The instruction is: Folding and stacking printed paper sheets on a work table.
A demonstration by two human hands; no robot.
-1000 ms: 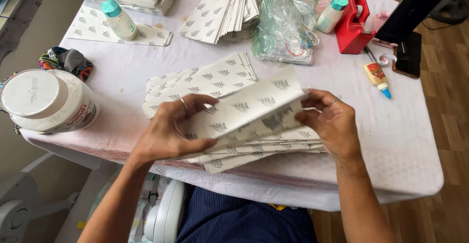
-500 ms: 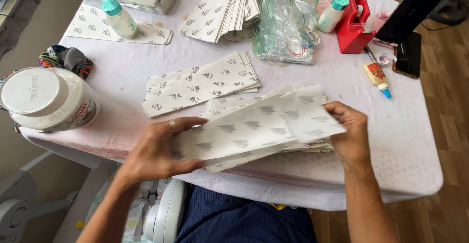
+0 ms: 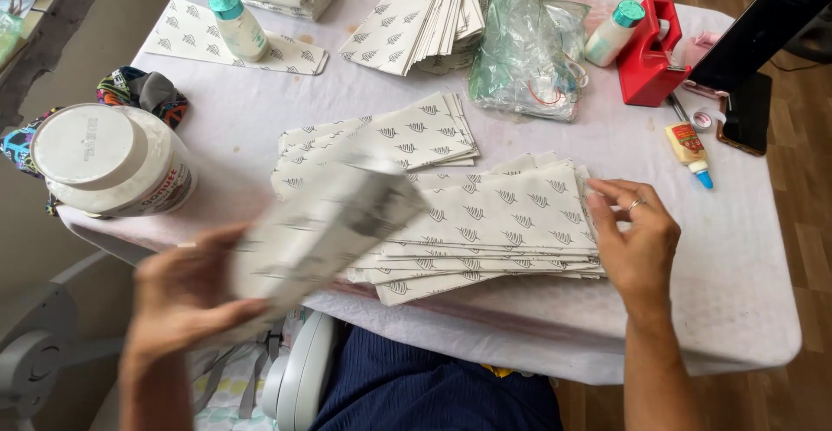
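Pinching a blurred sheet (image 3: pixel 325 223) in left hand (image 3: pixel 186 297); right hand (image 3: pixel 637 240) open, fingertips on stack (image 3: pixel 494 223). Nearby: jar (image 3: pixel 108 158), glue (image 3: pixel 691 149), second pile (image 3: pixel 381 136).

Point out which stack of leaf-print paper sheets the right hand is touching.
The right hand touches the nearest stack, fanned at the table's front edge. The smaller stack behind it and the far stack lie untouched.

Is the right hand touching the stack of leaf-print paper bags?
Touching: the head view shows the right hand with fingertips on the stack's right edge.
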